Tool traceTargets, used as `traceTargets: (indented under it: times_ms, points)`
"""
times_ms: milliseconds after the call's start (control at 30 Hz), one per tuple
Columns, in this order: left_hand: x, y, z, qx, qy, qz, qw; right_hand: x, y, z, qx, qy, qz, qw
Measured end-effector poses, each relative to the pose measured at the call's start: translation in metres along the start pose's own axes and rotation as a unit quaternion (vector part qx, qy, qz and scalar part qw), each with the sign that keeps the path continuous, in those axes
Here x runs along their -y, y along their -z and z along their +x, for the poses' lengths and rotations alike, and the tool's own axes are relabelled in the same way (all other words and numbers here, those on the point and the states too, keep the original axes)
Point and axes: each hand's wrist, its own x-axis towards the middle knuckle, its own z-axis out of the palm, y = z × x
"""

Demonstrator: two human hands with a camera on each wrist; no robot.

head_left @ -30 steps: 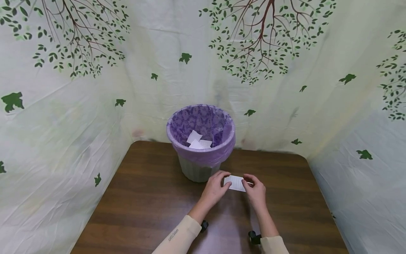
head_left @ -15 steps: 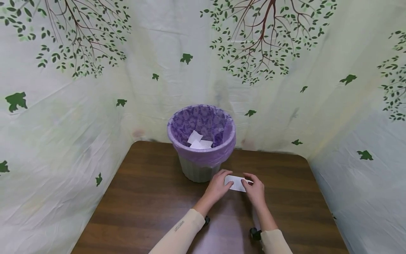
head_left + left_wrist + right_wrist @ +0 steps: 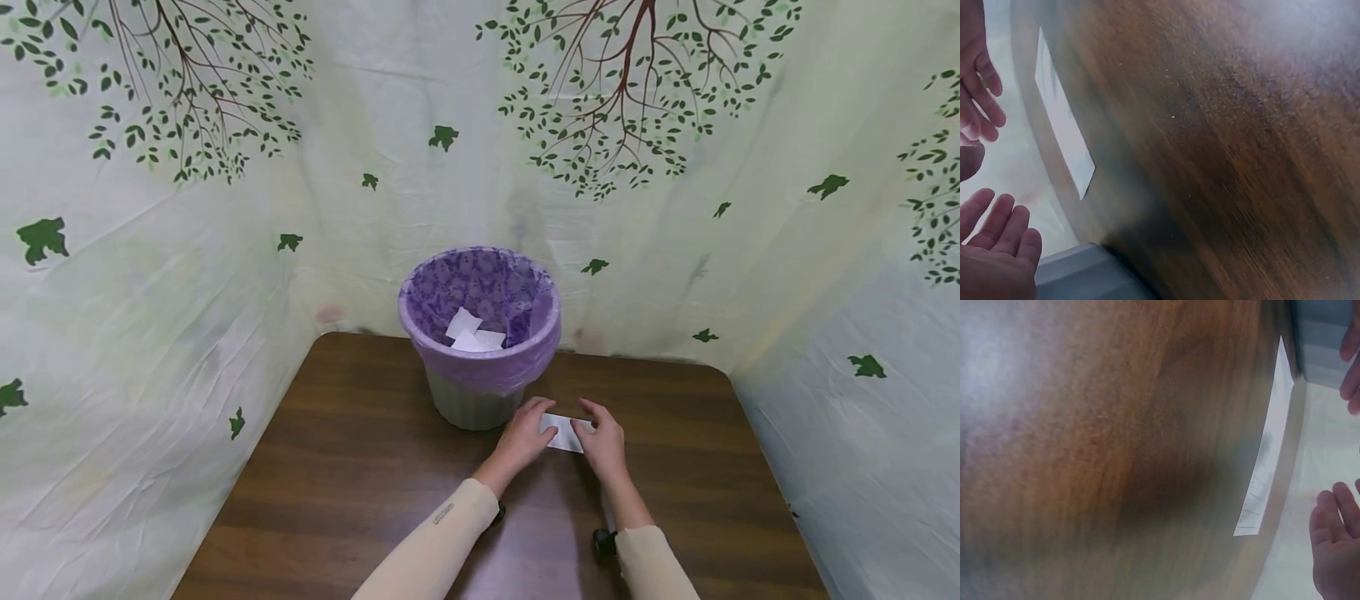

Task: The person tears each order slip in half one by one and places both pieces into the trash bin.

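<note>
A small white slip of paper (image 3: 566, 434) with faint printed lines lies flat on the brown wooden table, just in front of the bin. My left hand (image 3: 523, 440) is over its left end, thumb and fingers apart. Over the right end hovers my right hand (image 3: 604, 450), its thumb and index finger spread. Both wrist views show the paper (image 3: 1063, 122) on the tabletop with a gap between it and the hands. The fingers of the left hand (image 3: 1000, 250) and the right hand (image 3: 1338, 550) are loosely bent and hold nothing.
Behind the left hand stands a grey bin (image 3: 472, 404) with a purple liner (image 3: 480, 367) folded over its rim. Several white paper pieces (image 3: 465, 323) lie inside it. Pale cloth walls (image 3: 360, 250) with leaf prints border the table (image 3: 360, 467) at the back and sides.
The right index finger has lifted away from the thumb, where the paper's edge showed before. The left hand has shifted slightly right. The bin stays in place.
</note>
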Motion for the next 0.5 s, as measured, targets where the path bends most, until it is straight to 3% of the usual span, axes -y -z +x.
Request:
traceTargets:
  times_ms: [267,367,433,500]
  points:
    - [0.001,-0.011,0.01,0.022,0.011,0.02,0.9995,-0.006,-0.002,0.007,0.007,0.019,-0.023,1.0]
    - [0.001,-0.016,0.012,0.014,0.0,0.024,0.9996,-0.009,-0.004,0.008,0.015,0.028,-0.033,0.999]
    - [0.01,-0.028,0.014,-0.006,-0.019,0.049,0.9986,-0.011,-0.004,0.009,0.026,0.035,-0.041,0.998]
    - [0.01,-0.031,0.014,-0.01,-0.023,0.066,0.9975,-0.013,-0.005,0.01,0.039,0.041,-0.052,0.997]
